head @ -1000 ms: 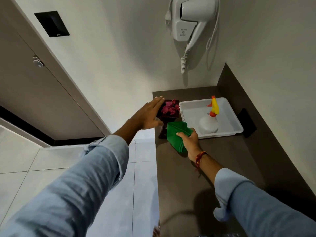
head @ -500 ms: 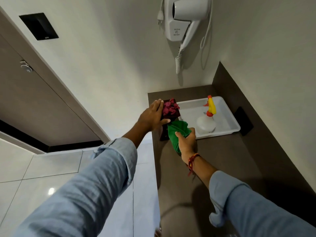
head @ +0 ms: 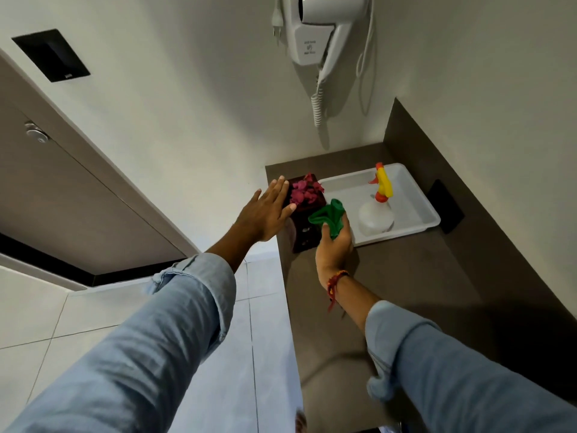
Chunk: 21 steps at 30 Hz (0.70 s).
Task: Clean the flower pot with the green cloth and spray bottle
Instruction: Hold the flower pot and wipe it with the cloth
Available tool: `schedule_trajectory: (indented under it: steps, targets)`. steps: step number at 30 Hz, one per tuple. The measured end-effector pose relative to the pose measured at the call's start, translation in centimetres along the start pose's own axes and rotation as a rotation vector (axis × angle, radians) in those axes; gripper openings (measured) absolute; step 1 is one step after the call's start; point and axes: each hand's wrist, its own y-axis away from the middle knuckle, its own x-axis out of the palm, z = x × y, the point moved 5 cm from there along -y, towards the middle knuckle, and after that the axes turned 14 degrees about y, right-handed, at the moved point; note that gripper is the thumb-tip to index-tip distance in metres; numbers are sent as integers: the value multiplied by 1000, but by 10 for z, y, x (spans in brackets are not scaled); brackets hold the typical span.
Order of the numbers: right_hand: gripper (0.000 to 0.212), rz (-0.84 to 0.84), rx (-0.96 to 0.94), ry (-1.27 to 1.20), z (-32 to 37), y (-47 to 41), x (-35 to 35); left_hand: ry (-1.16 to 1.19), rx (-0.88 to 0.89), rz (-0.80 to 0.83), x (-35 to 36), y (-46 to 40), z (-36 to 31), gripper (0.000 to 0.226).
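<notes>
The flower pot (head: 307, 226), a dark, square-sided block with pink blooms (head: 304, 192) on top, stands on the brown counter (head: 406, 276) right at the counter's left edge, just beside the white tray (head: 415, 201). It looks rigid and probably light enough to tip, so it is best steadied flat-handed on its left wall or gripped low on its sides, well clear of the delicate flowers. The left hand (head: 265, 214) is spread open, fingers apart, against or just short of the pot's left face; contact cannot be told for sure. The right hand (head: 334, 245) is closed round the green cloth (head: 329, 215), a soft bunch that will mould to the pot's flat faces and corners, held up at its front right corner. The spray bottle (head: 376, 210), clear-bodied with a yellow and orange trigger head, stands upright in the tray, untouched. Room is tight: floor tiles (head: 265, 307) drop away just left of the pot, the tray's rim hems it on the right, the wall lies close behind, and the only open counter lies toward the person
</notes>
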Motion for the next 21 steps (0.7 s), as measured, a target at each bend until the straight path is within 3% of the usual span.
schedule_trajectory:
  steps: [8, 18, 21]
  targets:
    - [46, -14, 63, -156, -1, 19, 41, 1, -28, 27, 2, -1, -1, 72]
    - [35, 306, -57, -27, -16, 48, 59, -4, -43, 48, 1, -1, -6, 71]
    - [36, 189, 66, -27, -26, 42, 39, 6, -34, 41, 2, 0, -4, 71]
